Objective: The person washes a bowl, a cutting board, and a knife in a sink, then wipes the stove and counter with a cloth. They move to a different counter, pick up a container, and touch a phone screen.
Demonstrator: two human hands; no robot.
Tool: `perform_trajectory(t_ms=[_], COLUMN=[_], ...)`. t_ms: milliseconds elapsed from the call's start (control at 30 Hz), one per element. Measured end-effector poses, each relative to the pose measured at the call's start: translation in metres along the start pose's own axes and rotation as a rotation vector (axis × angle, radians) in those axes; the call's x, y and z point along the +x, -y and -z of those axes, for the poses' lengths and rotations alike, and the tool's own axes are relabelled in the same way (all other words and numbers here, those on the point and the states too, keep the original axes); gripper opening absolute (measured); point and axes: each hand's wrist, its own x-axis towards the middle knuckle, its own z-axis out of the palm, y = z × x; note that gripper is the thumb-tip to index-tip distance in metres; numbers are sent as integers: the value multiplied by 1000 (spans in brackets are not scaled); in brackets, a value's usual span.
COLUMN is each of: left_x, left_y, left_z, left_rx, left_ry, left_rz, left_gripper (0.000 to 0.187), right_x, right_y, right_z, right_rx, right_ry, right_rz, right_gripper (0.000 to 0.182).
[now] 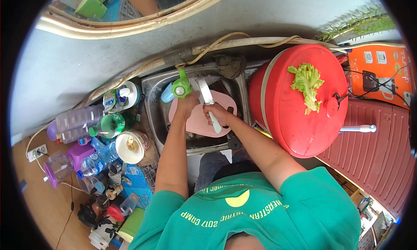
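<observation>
My right hand (220, 114) is wrapped round the white handle of a knife (205, 90), whose broad blade points up toward the back of the sink. Just beneath the green tap (180, 88), my left hand (188, 104) is close beside the blade, its fingers partly hidden and blurred. Both hands are over a pink cutting board (200, 126) that lies in the metal sink (150, 119). A light blue cup (167, 93) sits left of the tap inside the basin. Near the sink's back right corner lies a dark cloth (230, 66).
A large red container (299, 128) stands right of the sink, with a lettuce leaf (306, 86) on its lid. Several bottles, including a green one (112, 125), and a white tub (129, 148) crowd the left side. An orange box (378, 61) stands at the far right.
</observation>
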Motion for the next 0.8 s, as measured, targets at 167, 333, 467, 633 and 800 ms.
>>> perform_trajectory(t_ms=[167,333,467,633,800], left_x=[-14,-16,-12,-9,-1], left_y=[-17,-14,-19,-13,-4], left_z=[-16,-20,-24,-17,-7], left_rx=[-28,-145,-79,-191,-284], left_ry=[-143,-61,-243,-61,-36], left_rz=[64,40,67,31,106], left_gripper=[5,5,4,9,26], right_x=[-4,-6,-7,-5,-21], right_y=[-7,-7,-9,-15,-12], right_z=[0,-2,-9,-2,-5], right_rx=[-23,87,25,68,187], right_ry=[-6,9,-19,49,143], right_rz=[-12,7,12,32,3], right_gripper=[11,11,10,12,13])
